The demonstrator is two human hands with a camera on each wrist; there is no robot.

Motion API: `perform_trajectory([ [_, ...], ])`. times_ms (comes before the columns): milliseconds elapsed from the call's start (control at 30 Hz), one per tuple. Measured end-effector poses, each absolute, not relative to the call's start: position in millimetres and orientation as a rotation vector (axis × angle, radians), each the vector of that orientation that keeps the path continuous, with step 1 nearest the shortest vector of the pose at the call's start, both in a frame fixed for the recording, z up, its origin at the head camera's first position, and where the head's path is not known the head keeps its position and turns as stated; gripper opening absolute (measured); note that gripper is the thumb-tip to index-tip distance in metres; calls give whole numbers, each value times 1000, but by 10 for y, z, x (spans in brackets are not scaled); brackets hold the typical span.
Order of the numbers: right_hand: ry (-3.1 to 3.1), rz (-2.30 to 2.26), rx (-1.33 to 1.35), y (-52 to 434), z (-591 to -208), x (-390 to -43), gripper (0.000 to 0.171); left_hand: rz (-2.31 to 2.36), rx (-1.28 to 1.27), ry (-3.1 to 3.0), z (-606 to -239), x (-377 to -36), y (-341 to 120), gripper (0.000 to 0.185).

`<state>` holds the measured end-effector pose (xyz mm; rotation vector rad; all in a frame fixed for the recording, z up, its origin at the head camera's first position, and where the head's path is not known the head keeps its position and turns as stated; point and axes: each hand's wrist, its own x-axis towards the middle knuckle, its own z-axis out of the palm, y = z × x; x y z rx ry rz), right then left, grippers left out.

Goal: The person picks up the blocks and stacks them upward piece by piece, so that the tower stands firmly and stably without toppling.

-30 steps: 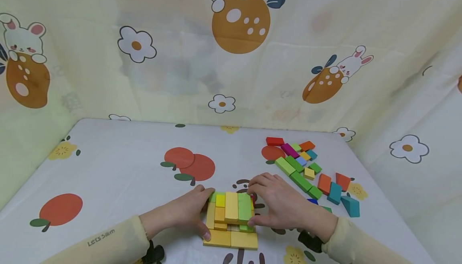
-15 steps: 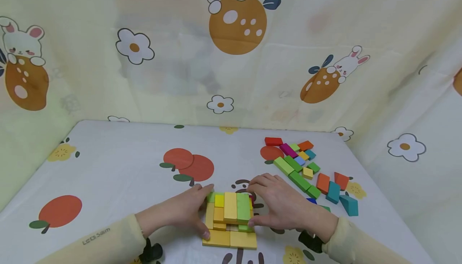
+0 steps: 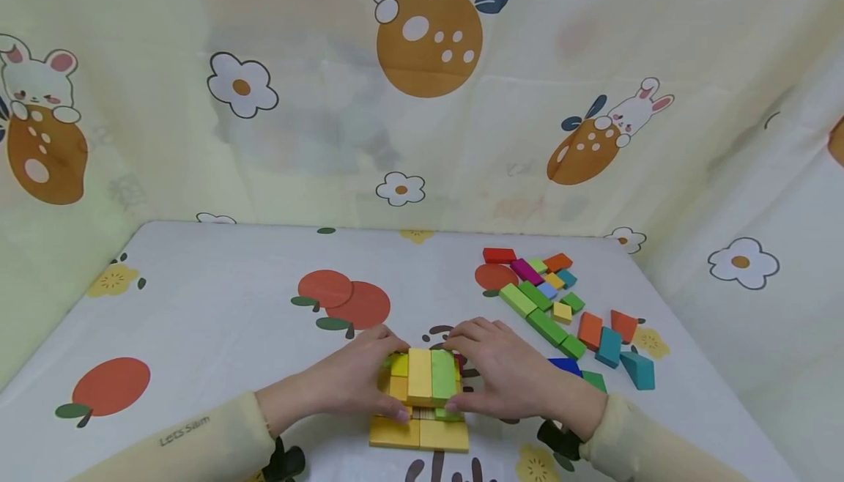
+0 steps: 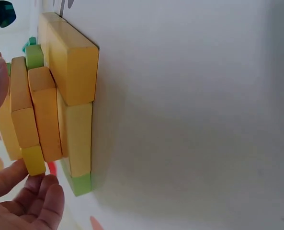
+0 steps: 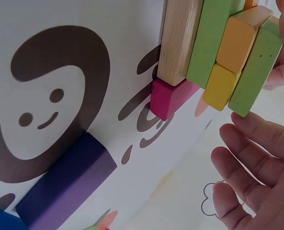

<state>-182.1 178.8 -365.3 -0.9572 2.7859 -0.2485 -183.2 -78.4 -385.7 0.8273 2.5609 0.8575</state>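
Beyond both hands, I have a printed curtain (image 3: 316, 145) across the far side of the head view, with a white patterned tablecloth (image 3: 217, 313) spreading out below it. Ahead and to the right of the right hand (image 3: 508, 368), I count a good many loose blocks (image 3: 546, 329) in several colours. The left hand (image 3: 356, 376) faces the right one, and the stack of blocks (image 3: 419, 395) sits directly between them, close enough that I'd call neither hand nearer.

What matters to me is the top of that stack. A long yellow block (image 3: 419, 378) lies toward the left hand and a light green block (image 3: 444, 376) toward the right, side by side, their long axes running away from the person, crosswise to the line between the palms. The right hand is part-closed, pinching the green one end to end, thumb near, fingertips far. The left is bent the same way round the stack's upper left side, its fingertips touching the small yellow block (image 4: 34, 160) at the far end.

I can't judge how firmly either presses. The fingers cover the stack's far corners in the head view, the right thumb is mostly cut off in its own wrist view, and a blue block (image 3: 567, 367) is partly hidden by the right wrist.
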Motion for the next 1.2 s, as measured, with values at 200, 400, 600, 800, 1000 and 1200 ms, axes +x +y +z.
perform_trajectory([
  [200, 2755, -235, -885, 1801, -3654, -1822, 80, 821, 818, 2553, -3870, -1831, -752, 84],
  [400, 2735, -239, -835, 1838, -3719, -1820, 84, 819, 815, 2546, -3864, -1833, -753, 80],
  [600, 2734, -246, -831, 1848, -3765, -1824, 80, 820, 809, 2539, -3874, -1846, -751, 76],
  [800, 2739, -222, -823, 1847, -3772, -1825, 80, 809, 819, 2553, -3876, -1853, -749, 74],
  [1000, 2743, -220, -812, 1844, -3773, -1823, 80, 809, 828, 2572, -3888, -1856, -740, 71],
  [1200, 2747, -221, -817, 1837, -3764, -1815, 78, 809, 830, 2570, -3892, -1859, -737, 70],
])
